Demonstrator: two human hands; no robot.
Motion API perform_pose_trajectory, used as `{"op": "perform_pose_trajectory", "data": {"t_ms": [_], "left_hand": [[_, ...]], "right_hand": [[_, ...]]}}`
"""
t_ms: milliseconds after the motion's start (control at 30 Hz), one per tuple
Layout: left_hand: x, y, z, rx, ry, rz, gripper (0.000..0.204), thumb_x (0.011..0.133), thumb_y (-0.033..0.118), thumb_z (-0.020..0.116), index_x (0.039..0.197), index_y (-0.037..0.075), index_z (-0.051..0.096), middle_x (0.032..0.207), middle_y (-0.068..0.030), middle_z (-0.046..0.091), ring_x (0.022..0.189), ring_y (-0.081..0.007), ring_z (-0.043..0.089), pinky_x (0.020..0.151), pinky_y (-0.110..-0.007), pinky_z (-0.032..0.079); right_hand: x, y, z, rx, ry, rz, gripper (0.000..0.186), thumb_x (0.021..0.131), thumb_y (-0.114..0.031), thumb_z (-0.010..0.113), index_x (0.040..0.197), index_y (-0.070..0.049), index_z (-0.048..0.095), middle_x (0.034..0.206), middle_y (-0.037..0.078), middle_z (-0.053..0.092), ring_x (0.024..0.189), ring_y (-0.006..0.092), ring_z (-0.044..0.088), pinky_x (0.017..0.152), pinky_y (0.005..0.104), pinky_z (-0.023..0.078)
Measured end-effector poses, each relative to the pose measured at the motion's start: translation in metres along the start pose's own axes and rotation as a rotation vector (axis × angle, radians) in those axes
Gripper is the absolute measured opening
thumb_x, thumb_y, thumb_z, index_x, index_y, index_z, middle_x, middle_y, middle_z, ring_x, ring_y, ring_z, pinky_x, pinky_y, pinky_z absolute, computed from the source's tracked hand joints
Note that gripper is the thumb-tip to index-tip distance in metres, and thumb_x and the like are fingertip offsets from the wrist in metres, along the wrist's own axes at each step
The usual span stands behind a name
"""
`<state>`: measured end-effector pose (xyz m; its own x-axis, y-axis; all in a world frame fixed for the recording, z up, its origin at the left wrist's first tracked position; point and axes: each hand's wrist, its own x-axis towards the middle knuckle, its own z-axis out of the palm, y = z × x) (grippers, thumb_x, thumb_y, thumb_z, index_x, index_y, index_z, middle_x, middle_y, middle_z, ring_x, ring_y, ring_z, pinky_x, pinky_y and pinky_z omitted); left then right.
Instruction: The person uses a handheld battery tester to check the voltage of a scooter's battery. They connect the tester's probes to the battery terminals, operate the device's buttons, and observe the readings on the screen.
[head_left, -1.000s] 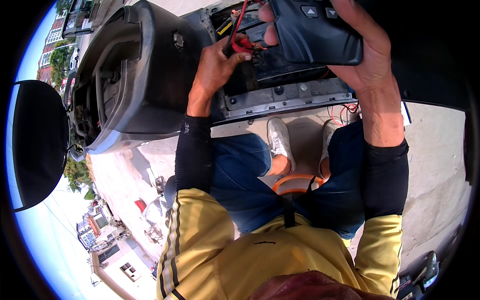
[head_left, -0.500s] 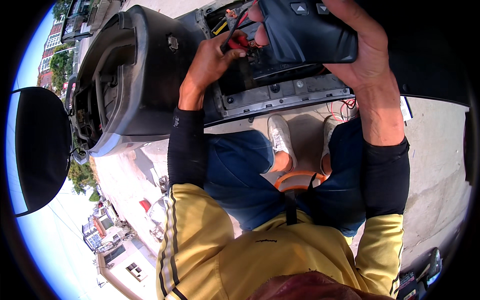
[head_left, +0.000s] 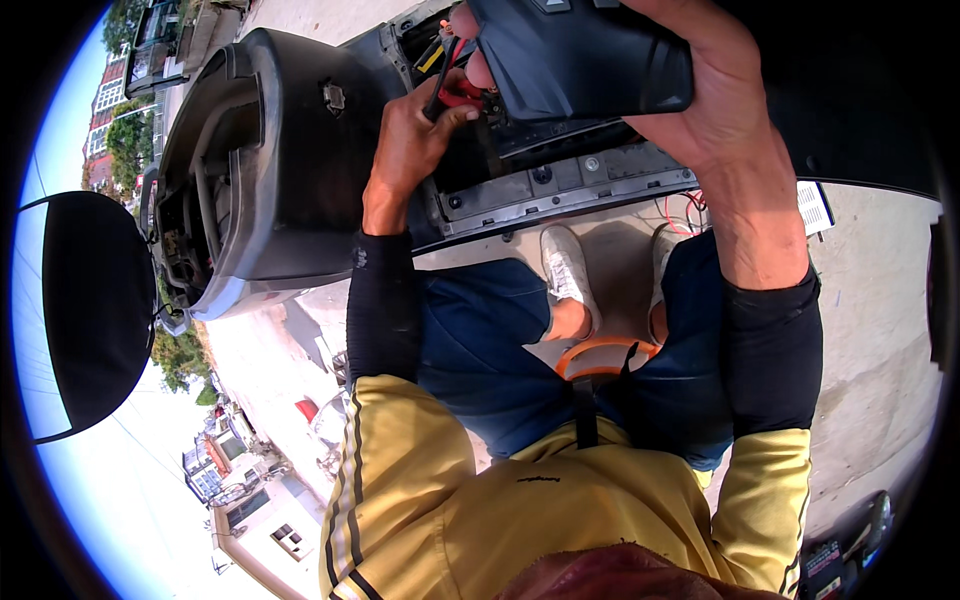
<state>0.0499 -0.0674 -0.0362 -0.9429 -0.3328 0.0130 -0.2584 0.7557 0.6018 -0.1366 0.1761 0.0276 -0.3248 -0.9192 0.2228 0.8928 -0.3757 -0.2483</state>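
Observation:
Inside the open compartment of a black scooter body, my left hand is closed on a red clip with a dark cable running from it. The clip is down among terminals and wires, and I cannot tell whether it is attached. My right hand grips a black handheld device with arrow buttons, held over the compartment just right of the clip. Its fingertips show along the device's left edge, and the device hides part of what lies beneath.
The scooter's front panel and a mirror are at the left. Below the compartment lie red wires and a white board. An orange ring-shaped object is between my legs. Buildings stand in the distance.
The device in my right hand has moved left and up, partly out of the frame's top. My left hand has shifted slightly left, still on the red clip.

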Motion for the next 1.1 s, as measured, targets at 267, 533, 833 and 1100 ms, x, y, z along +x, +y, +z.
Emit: {"op": "perform_pose_trajectory", "data": {"t_ms": [267,533,833,1100], "left_hand": [[0.005,0.000,-0.001,0.035,-0.004,0.048,0.038,0.088,0.013,0.080,0.122,0.000,0.068,0.093,-0.0231,0.073,0.085,-0.0381,0.071,0.077,-0.037,0.054],[0.017,0.026,-0.002,0.175,-0.077,0.211,0.028,0.086,0.010,0.079,0.111,0.001,0.070,0.094,-0.0221,0.072,0.092,-0.0479,0.063,0.075,-0.044,0.054],[0.032,0.023,-0.006,0.334,-0.189,0.267,0.020,0.088,0.014,0.078,0.102,0.001,0.071,0.090,-0.0213,0.071,0.090,-0.0453,0.066,0.076,-0.047,0.054],[0.039,0.017,-0.004,0.257,-0.265,0.237,0.025,0.090,0.018,0.078,0.106,0.001,0.072,0.092,-0.0226,0.071,0.090,-0.0444,0.066,0.077,-0.046,0.053]], "right_hand": [[0.003,0.005,-0.004,-0.087,0.097,0.011,0.039,0.100,-0.033,0.071,0.118,0.000,0.066,0.102,0.007,0.071,0.090,0.0152,0.070,0.084,0.0284,0.055],[0.005,0.010,-0.008,-0.129,0.145,0.017,0.040,0.101,-0.036,0.068,0.117,0.001,0.067,0.102,0.009,0.072,0.090,0.0166,0.070,0.084,0.0282,0.054],[0.009,0.008,-0.016,-0.088,-0.250,-0.019,0.049,0.108,-0.040,0.053,0.111,0.007,0.067,0.103,0.019,0.074,0.096,0.0250,0.071,0.090,0.0340,0.053],[0.003,0.001,-0.007,-0.184,-0.139,-0.029,0.048,0.107,-0.040,0.054,0.110,0.006,0.067,0.102,0.019,0.074,0.096,0.0274,0.072,0.090,0.0354,0.054]]}}
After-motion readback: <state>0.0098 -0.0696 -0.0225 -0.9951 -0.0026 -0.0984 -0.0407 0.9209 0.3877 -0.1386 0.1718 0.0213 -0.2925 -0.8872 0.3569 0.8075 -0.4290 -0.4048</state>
